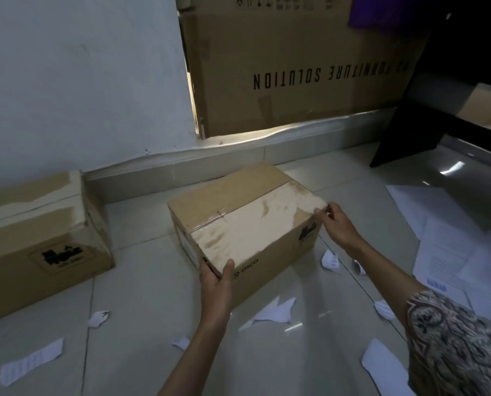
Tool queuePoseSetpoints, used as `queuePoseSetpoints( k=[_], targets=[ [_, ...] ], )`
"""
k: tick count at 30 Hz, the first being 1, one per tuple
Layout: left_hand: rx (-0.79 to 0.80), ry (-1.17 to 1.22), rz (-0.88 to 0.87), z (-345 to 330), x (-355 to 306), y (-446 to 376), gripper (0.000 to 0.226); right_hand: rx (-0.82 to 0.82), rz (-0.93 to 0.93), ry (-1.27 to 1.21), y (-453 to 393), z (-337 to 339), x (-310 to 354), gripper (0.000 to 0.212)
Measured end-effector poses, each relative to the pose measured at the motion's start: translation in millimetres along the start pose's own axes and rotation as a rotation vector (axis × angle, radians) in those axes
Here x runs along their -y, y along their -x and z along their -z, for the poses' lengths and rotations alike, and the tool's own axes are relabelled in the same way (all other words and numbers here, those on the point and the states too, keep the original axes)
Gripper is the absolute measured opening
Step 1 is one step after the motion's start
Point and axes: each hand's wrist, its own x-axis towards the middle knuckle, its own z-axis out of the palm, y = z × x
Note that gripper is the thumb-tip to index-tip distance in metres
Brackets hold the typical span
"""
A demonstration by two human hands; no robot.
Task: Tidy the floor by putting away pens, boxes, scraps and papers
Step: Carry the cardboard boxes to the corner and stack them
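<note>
Left box (35, 247): it sits on the floor (141, 292) against the wall at your far left, closed, well apart from your hands.
Scraps, left: three torn white pieces lie on the tiles there, a long printed strip (30, 361), a small curled bit (98, 318) and a small piece (180, 342) beside your left forearm.
Left hand (215, 278): you hold the near corner of the middle box, thumb on its top edge and fingers wrapped round its left end.
Middle box (247, 221): it rests on the floor in front of you, flaps closed and taped, top worn pale.
Handling: the cardboard looks stiff enough to carry by opposite corners. Weight cannot be judged yet, so I would lift slowly. The smooth taped top may be slippery, so take it by the edges or underneath.
Right hand (337, 224): your fingertips pinch the far right top corner of the same box.
Scraps, right: I count about five, a pointed one (275, 310) just in front of the box, two near your right wrist and two beside your patterned sleeve (455, 344).
Papers (449, 241): several overlapping printed sheets lie at right; the exact number cannot be told.
Handling of paper: light and limp, so gather it flat.
Count: two boxes on the floor, one large carton (295, 64) leaning on the wall, no pens visible.
</note>
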Motion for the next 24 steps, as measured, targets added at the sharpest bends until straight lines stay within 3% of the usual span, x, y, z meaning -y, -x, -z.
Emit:
queuePoseSetpoints(
  k=[3,9,16,24],
  targets=[
    [0.030,0.003,-0.032,2.5,3.7,-0.4,0.071,-0.030,-0.086,-0.115,-9.3,-1.2,-1.3,0.059],
    [0.089,0.039,-0.039,7.6,5.5,-2.7,0.065,-0.074,-0.130,-0.230,-20.5,-1.0,-1.3,0.035],
    [0.080,0.062,-0.067,30.0,-3.5,-16.0,0.054,-0.140,-0.043,-0.350,-11.3,-9.5,5.2,0.024],
    [0.088,0.140,-0.006,67.9,-32.4,-41.0,0.043,-0.076,0.151,-0.427,12.3,-12.1,52.1,0.018]
  ],
)
